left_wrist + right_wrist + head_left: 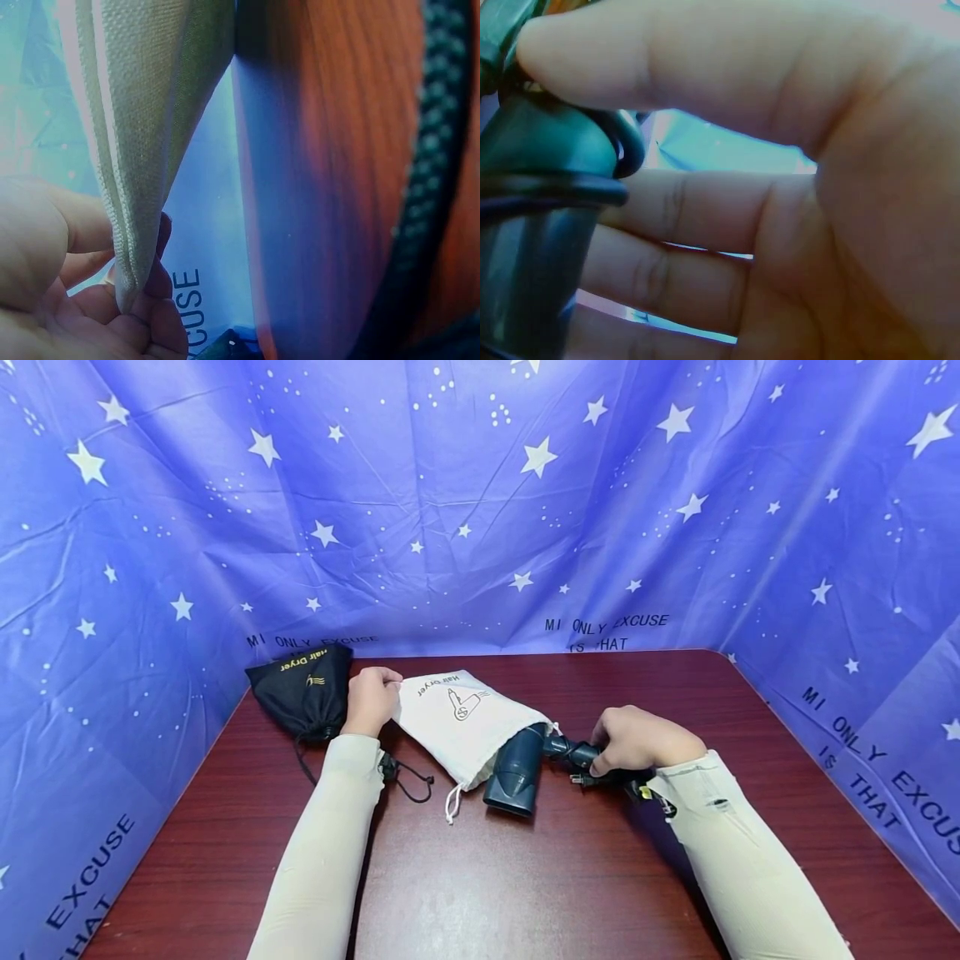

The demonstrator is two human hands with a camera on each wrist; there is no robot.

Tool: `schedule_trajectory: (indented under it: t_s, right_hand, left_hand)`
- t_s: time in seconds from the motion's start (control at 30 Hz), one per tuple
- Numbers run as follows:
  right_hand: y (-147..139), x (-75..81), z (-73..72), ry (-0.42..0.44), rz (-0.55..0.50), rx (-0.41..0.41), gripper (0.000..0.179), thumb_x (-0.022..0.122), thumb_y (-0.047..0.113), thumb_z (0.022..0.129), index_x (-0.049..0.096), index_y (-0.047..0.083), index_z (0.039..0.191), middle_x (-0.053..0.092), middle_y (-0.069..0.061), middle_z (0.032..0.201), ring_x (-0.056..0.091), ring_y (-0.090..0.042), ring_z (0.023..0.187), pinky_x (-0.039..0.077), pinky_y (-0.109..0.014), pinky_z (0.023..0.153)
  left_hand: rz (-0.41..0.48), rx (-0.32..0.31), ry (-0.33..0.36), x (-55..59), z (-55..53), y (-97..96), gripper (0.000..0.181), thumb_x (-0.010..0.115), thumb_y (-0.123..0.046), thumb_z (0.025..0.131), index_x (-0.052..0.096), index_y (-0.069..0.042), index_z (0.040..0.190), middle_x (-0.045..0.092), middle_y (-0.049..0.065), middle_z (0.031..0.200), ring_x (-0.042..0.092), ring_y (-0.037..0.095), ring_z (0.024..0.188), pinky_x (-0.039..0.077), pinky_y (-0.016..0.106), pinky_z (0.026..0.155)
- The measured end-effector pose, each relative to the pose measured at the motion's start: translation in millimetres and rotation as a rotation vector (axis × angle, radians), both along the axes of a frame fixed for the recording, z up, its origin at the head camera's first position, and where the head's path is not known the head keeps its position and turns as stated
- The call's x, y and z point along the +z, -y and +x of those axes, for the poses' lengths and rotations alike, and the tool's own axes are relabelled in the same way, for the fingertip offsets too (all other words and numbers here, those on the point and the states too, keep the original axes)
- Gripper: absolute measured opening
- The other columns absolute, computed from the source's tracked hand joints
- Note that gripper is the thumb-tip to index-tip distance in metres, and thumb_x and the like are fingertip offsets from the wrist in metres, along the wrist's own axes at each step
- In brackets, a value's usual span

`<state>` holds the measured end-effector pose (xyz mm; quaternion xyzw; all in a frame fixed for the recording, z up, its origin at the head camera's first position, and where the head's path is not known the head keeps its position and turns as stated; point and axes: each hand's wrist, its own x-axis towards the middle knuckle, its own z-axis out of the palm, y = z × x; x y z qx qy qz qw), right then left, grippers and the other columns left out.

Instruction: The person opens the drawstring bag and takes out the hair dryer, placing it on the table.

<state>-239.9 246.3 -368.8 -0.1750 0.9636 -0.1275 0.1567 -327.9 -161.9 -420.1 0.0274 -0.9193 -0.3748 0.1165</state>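
Hair dryer [519, 768] lies mid-way across the worktop [450, 893], partly inside the mouth of the white bag [480, 722]; I judge it best moved smoothly, cloth kept taut, so nothing snags. Its nozzle [512, 795] points near and slightly left, long axis running near to far. The cord-wrapped handle [585, 755] extends right, where the right hand [641, 739] grips it; farther off, the left hand [372, 697] pinches the bag's far-left corner [133, 240].

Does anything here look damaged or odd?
The right cream fabric sleeve may be torn: a dark slit shows near its cuff. The white cloth drawstring bag lies with its printing upside down.
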Motion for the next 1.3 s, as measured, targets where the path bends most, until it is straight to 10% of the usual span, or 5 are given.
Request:
schedule_trajectory:
  t_s: [0.43, 0.77, 1.3]
  right_hand:
    - [6.0, -5.3, 1.7, 0.022, 0.027, 0.008, 0.016, 0.082, 0.021, 0.069, 0.069, 0.017, 0.076, 0.059, 0.003, 0.071, 0.054, -0.017, 0.071, 0.043, -0.032, 0.063]
    - [12.7, -12.4, -4.5, -0.039, -0.021, 0.108, 0.045, 0.08, 0.024, 0.076, 0.072, 0.009, 0.117, 0.069, 0.002, 0.098, 0.06, -0.018, 0.091, 0.051, -0.04, 0.085]
    - [16.2, -19.3, -6.6, -0.134, -0.065, 0.168, 0.018, 0.084, 0.03, 0.08, 0.074, 0.022, 0.092, 0.063, 0.011, 0.076, 0.057, -0.013, 0.074, 0.049, -0.035, 0.075]
  left_hand:
    - [-0.033, 0.0, -0.012, -3.6, -1.4, -3.5, 0.015, 0.06, -0.014, 0.101, 0.074, -0.011, 0.101, 0.074, 0.009, 0.098, 0.065, 0.031, 0.097, 0.051, 0.045, 0.088]
    - [-0.037, -0.003, -0.012, -4.0, -0.1, -7.3, 0.015, 0.059, -0.014, 0.1, 0.074, -0.012, 0.101, 0.074, 0.008, 0.098, 0.067, 0.031, 0.095, 0.052, 0.046, 0.087]
    - [-0.015, -0.012, -0.005, -4.0, -0.1, -6.8, 0.016, 0.06, -0.015, 0.1, 0.076, -0.011, 0.101, 0.075, 0.009, 0.099, 0.067, 0.03, 0.096, 0.053, 0.045, 0.087]
